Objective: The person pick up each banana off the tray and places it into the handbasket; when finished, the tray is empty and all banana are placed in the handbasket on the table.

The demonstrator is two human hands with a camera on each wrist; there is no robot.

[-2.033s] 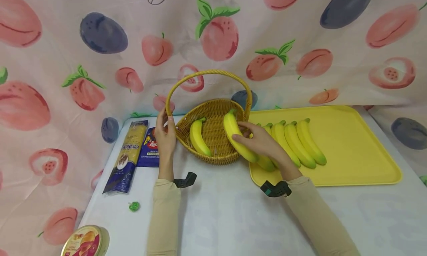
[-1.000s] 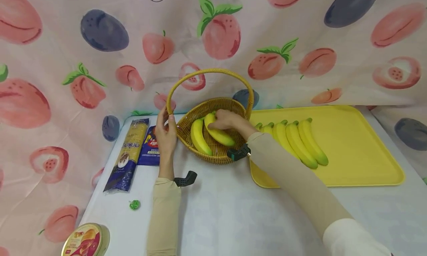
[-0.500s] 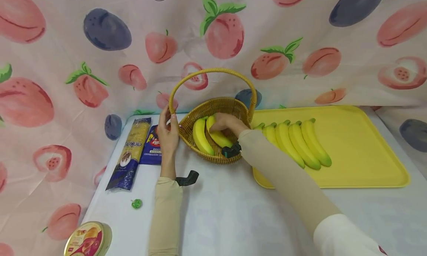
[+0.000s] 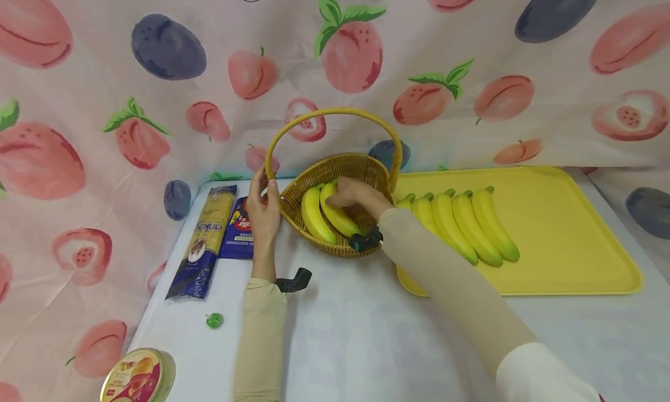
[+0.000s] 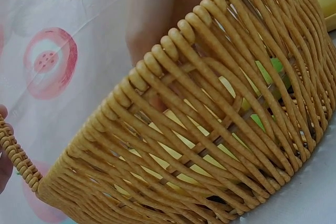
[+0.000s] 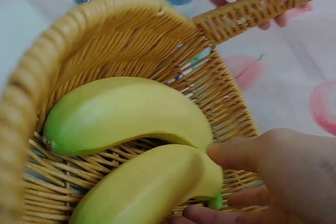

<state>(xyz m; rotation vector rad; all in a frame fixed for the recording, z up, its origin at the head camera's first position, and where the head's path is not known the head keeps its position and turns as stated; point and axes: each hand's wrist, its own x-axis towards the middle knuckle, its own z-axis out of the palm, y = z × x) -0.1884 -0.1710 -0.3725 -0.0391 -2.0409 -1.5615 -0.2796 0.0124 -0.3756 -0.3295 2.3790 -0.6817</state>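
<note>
A wicker basket (image 4: 361, 164) with a tall arched handle (image 4: 335, 110) stands at the back middle of the table. My left hand (image 4: 264, 213) grips the foot of the handle on its left side. Inside the basket, my right hand (image 4: 357, 194) holds a yellow banana (image 6: 142, 187) near its stem end, thumb on one side and fingers on the other. Another banana (image 4: 316, 217) lies alongside it to the left, stem ends close together. In the left wrist view the basket wall (image 5: 199, 103) hides most of both bananas.
A yellow tray (image 4: 565, 233) right of the basket bears several bananas (image 4: 489, 227) side by side, partly behind my right sleeve. On the left lie a long pasta packet (image 4: 201, 245), a blue packet (image 4: 238, 233), a small green item (image 4: 214, 320) and a round tin (image 4: 138, 376).
My right hand has carried a banana from above the basket's right side down into it, beside the other one, then slightly left against it. The left hand has kept its grip on the handle.
</note>
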